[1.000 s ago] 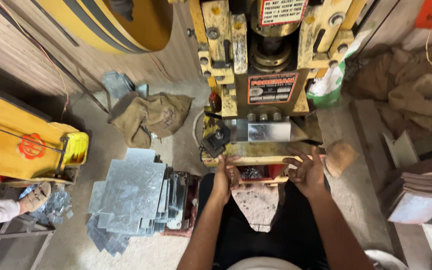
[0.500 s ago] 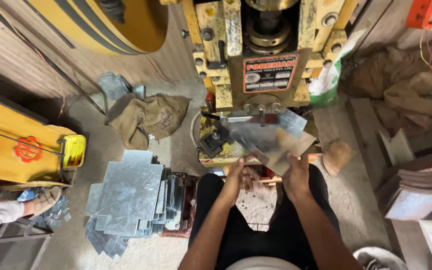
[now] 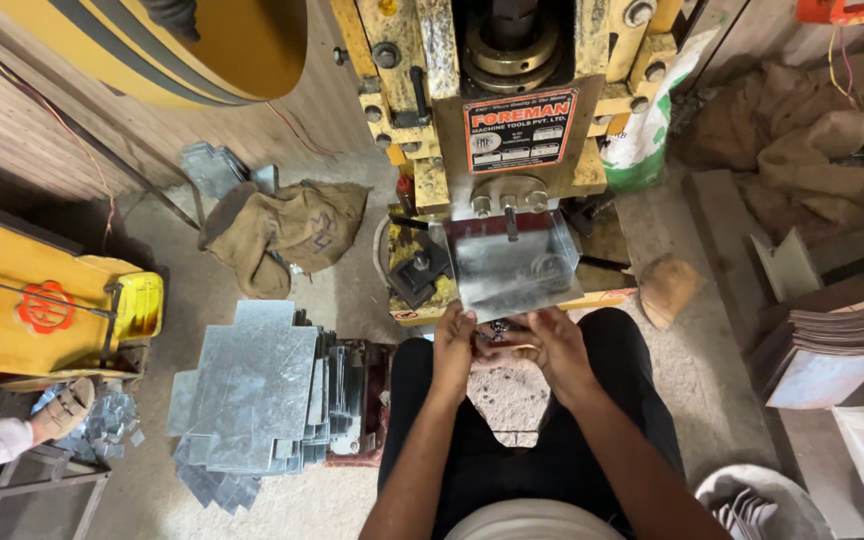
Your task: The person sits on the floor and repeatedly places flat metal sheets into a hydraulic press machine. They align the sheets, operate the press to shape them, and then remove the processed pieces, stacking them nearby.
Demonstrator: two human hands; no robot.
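Observation:
I sit facing a yellow press machine (image 3: 512, 110). Both hands hold a shiny cut metal sheet (image 3: 514, 265) by its near edge, flat and square under the press head. My left hand (image 3: 454, 348) grips the near left corner. My right hand (image 3: 555, 350) grips the near right part of the edge. The sheet's far edge reaches under the ram, and its two side flaps stick up slightly.
A stack of several similar cut sheets (image 3: 252, 395) lies on the floor at my left. A brown sack (image 3: 287, 230) lies beyond it. Another person's sandalled foot (image 3: 62, 408) shows at far left by a yellow machine (image 3: 42, 300). Finished plates (image 3: 832, 350) are stacked at right.
The sheet was tilted and turned in my hands half a second ago. It now lies square and level under the press head, with both hands closer together at its near edge.

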